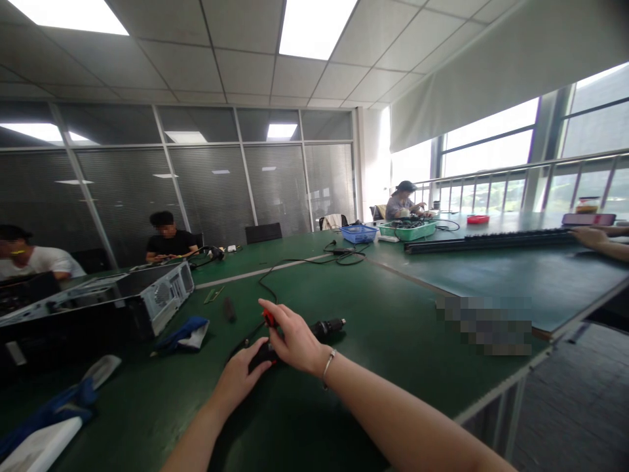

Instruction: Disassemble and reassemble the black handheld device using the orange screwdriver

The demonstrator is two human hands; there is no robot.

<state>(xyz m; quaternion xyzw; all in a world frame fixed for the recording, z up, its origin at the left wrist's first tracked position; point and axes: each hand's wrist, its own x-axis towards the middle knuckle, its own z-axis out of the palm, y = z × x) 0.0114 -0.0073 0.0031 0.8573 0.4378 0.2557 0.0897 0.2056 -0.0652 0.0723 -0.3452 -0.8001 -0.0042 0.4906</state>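
A black power tool with red parts (324, 328) lies on the green table (383, 367), its chuck end toward the right. My left hand (240, 373) is wrapped round the tool's rear end. Over the tool's middle, my right hand (295, 337) has its fingers closed near a small red part (268, 317); a bracelet (329, 369) circles that wrist. A black cable (268, 282) runs from behind my hands toward the far side of the table.
An open computer case (164, 295) stands left, with blue cloth items (184, 333) nearby. Blue (358, 233) and green (407, 229) baskets sit farther back. Long dark rails (491, 241) lie right, touched by another person's hand (592, 237). Other people sit around the table.
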